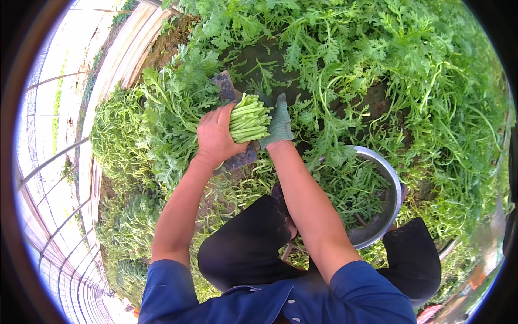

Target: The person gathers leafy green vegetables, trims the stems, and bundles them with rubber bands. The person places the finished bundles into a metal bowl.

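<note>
A thick bundle of leafy greens (250,119), which look like garland chrysanthemum, lies sideways in front of me. Its pale cut stem ends face right, and its lobed leaves spread to the left. My bare left hand (214,131) is wrapped around the stems near their cut ends. My right hand (280,125), in a teal knit glove, is held flat against or just beside the stem ends; some of its fingers are hidden. Beneath the bundle is a dark, worn flat board (239,160), visible above and below my left hand.
A round metal basin (395,178) holding loose greens (348,190) stands by my right forearm, between my knees. Dense growing greens (437,109) fill the right and far side. Greenhouse hoops (54,156) and plastic sheeting (117,52) run along the left.
</note>
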`<state>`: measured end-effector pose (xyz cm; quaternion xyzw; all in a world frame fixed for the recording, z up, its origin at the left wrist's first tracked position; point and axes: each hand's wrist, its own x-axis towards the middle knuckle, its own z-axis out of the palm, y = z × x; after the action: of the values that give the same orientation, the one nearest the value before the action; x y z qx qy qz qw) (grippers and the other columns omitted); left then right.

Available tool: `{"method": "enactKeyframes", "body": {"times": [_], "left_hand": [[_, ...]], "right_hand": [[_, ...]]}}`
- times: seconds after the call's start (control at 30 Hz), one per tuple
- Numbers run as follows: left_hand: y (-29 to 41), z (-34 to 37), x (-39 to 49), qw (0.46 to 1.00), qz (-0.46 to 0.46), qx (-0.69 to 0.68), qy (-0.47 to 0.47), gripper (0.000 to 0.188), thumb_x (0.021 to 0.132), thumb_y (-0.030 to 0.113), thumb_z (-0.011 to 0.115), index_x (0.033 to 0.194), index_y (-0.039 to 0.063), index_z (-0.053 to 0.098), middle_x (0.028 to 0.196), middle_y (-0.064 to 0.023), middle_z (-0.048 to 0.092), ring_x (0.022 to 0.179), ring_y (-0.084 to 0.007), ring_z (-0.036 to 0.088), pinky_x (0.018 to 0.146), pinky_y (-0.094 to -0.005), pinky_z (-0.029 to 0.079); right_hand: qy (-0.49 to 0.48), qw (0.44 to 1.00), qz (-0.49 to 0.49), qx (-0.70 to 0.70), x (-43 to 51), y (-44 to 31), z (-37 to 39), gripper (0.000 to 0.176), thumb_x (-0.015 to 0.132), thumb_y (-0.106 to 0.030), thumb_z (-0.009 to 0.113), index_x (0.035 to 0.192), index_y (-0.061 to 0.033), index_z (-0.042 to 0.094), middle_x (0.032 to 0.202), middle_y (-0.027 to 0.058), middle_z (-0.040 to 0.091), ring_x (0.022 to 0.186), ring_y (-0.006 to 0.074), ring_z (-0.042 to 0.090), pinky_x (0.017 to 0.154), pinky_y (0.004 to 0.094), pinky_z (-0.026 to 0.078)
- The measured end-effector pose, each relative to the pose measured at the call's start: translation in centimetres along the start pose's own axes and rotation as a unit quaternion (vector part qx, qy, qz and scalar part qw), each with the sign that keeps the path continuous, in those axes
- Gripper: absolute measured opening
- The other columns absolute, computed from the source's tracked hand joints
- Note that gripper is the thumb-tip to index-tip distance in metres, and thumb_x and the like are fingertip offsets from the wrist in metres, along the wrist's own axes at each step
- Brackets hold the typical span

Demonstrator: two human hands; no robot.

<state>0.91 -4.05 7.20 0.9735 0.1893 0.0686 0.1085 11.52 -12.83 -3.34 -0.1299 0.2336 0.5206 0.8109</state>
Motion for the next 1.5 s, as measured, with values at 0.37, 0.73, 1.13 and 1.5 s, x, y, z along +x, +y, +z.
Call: {"method": "enactKeyframes", "body": {"times": [0.37, 0.73, 1.13, 1.5], "left_hand": [[0.1, 1.3, 0.5, 0.997, 0.010, 0.041, -0.063, 0.089, 0.056, 0.034, 0.087, 0.132, 0.007, 0.049, 0.117, -0.0169, 0.061, 0.105, -0.0379, 0.059, 0.094, -0.0479, 0.045], [0.3, 1.2, 0.5, 0.997, 0.006, 0.033, -0.071, 0.089, 0.056, 0.035, 0.086, 0.131, 0.008, 0.049, 0.116, -0.0161, 0.061, 0.106, -0.0371, 0.060, 0.094, -0.0464, 0.045], [0.3, 1.2, 0.7, 0.997, 0.006, 0.029, -0.064, 0.082, 0.056, 0.034, 0.085, 0.127, 0.010, 0.052, 0.112, -0.0137, 0.062, 0.101, -0.0358, 0.061, 0.090, -0.0459, 0.046], [0.1, 1.5, 0.7, 0.998, 0.029, 0.025, -0.049, 0.078, 0.059, 0.037, 0.083, 0.126, 0.009, 0.053, 0.109, -0.0144, 0.061, 0.098, -0.0357, 0.061, 0.087, -0.0465, 0.046]], "right_hand": [[0.149, 0.985, 0.031, -0.081, 1.0, -0.3, -1.0, 0.071, 0.096, -0.067, 0.046, 0.125, -0.0022, 0.057, 0.122, 0.0138, 0.064, 0.101, 0.0303, 0.067, 0.088, 0.0450, 0.056], [0.179, 0.976, -0.035, -0.121, 2.3, -2.2, -2.3, 0.048, 0.098, -0.049, 0.060, 0.119, -0.0062, 0.067, 0.115, 0.0093, 0.070, 0.099, 0.0272, 0.065, 0.092, 0.0410, 0.052], [0.175, 0.823, -0.098, -0.532, 4.0, -3.2, -8.2, 0.068, 0.102, -0.057, 0.039, 0.119, 0.0032, 0.065, 0.113, 0.0222, 0.068, 0.104, 0.0388, 0.060, 0.093, 0.0413, 0.046], [0.020, 0.702, -0.156, -0.694, 3.5, -3.6, -6.4, 0.059, 0.101, -0.052, 0.050, 0.108, 0.0039, 0.070, 0.094, 0.0129, 0.072, 0.081, 0.0235, 0.064, 0.078, 0.0376, 0.051]]}}
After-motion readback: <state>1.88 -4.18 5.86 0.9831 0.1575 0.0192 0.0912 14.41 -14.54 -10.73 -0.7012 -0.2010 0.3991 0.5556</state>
